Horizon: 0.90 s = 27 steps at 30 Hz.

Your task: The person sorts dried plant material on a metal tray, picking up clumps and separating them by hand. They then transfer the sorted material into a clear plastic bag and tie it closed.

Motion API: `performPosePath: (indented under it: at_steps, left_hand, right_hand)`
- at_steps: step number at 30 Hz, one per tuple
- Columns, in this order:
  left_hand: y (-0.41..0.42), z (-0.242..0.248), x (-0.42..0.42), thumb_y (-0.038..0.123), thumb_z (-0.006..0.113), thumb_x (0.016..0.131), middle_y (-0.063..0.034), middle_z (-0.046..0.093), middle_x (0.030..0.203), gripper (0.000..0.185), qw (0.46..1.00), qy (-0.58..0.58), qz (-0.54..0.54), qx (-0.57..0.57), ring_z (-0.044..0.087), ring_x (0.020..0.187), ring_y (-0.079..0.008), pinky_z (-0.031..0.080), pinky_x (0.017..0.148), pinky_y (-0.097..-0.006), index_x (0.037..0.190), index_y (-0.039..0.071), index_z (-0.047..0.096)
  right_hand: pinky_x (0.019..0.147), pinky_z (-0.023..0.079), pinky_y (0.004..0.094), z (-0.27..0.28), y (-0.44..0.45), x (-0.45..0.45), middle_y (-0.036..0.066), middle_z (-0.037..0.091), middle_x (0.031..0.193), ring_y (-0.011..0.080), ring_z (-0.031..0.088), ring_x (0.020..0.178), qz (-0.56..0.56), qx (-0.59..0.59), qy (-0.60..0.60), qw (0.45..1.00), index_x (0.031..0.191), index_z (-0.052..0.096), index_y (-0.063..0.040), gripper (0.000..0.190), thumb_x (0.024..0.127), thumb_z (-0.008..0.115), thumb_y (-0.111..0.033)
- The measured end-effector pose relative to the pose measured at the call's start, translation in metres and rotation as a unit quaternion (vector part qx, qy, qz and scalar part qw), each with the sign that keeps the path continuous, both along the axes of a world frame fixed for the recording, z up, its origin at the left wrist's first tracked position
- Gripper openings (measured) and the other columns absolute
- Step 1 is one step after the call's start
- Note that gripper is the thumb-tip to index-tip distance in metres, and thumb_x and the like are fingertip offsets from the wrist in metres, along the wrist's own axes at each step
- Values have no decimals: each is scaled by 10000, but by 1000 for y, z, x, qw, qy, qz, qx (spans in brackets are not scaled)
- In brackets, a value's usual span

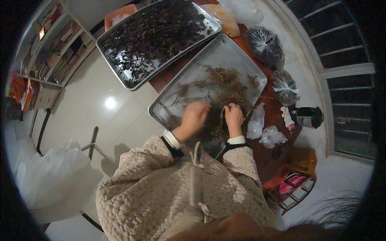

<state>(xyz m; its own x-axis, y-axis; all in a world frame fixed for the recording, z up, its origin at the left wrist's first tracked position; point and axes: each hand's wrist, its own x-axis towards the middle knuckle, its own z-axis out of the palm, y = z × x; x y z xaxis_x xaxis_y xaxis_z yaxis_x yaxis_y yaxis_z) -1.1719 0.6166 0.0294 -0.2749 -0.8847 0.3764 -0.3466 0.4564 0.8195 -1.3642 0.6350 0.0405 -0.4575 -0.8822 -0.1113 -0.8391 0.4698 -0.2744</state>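
Note:
A rectangular metal tray [193, 70] holds a tangle of brown, root-like dried plant fibres [226, 81] and darker material near me. My left hand [195, 117] is over the near part of this tray, blurred, its fingers bent; whether it holds anything is unclear. To its right, my right hand [233, 116] pinches some thin brown strands between thumb and fingers at the edge of the pile. A second metal tray [134, 88], farther off to the left, is spread with dark, dried, leaf-like pieces.
Tied plastic bags of dark material [265, 46] stand along the wall on the reddish table [259, 153]. Crumpled clear plastic bags [273, 137] and a black container [309, 117] lie to the right. A large white plastic bag [60, 180] is at lower left, shelves [60, 45] at upper left.

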Motion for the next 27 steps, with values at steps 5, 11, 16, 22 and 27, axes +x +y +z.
performPosePath:
  at_steps: [5, 11, 16, 22, 27]
  left_hand:
    - [-59, -41, 46, 133, 618, 750, -132, 560, 970, 253, 960, -217, 172, 31, 527, 929, -322, 428, 770, -413, 983, 38, 588]
    - [-74, -67, 53, 137, 591, 727, -132, 579, 944, 280, 921, -375, 70, 80, 552, 928, -315, 440, 740, -419, 989, 46, 552]
    - [-70, -45, 36, 107, 589, 782, -203, 618, 862, 285, 958, -139, 52, 247, 586, 803, -397, 463, 706, -452, 1044, 44, 498]
    - [-52, -35, 36, 87, 562, 782, -230, 598, 967, 438, 977, -48, 80, 190, 565, 891, -402, 452, 734, -459, 1208, 90, 461]
    - [-46, -43, 43, 15, 543, 756, -223, 541, 1036, 547, 979, -88, 86, 160, 526, 948, -405, 444, 774, -439, 1283, 92, 417]
  right_hand:
    - [735, 500, 428, -23, -8, -6, 149, 564, 1061, 313, 577, 894, 25, 83, 28, 996, 986, 636, -66, 240, 833, 611, -250]
    - [739, 489, 423, 1, -7, -20, 131, 631, 946, 296, 611, 850, 9, 10, -95, 995, 1039, 617, -60, 294, 851, 585, -283]
    - [866, 460, 446, -21, -25, -8, 183, 583, 1129, 347, 583, 986, -7, 233, -12, 972, 1230, 510, -64, 473, 872, 535, -372]
    - [814, 451, 458, -38, -18, -17, 150, 636, 909, 327, 608, 841, -14, 29, -5, 999, 953, 661, -22, 339, 848, 585, -335]
    - [693, 484, 363, -7, -16, -50, 145, 633, 836, 287, 599, 736, -57, -177, -284, 941, 1039, 566, 7, 289, 907, 498, -241]
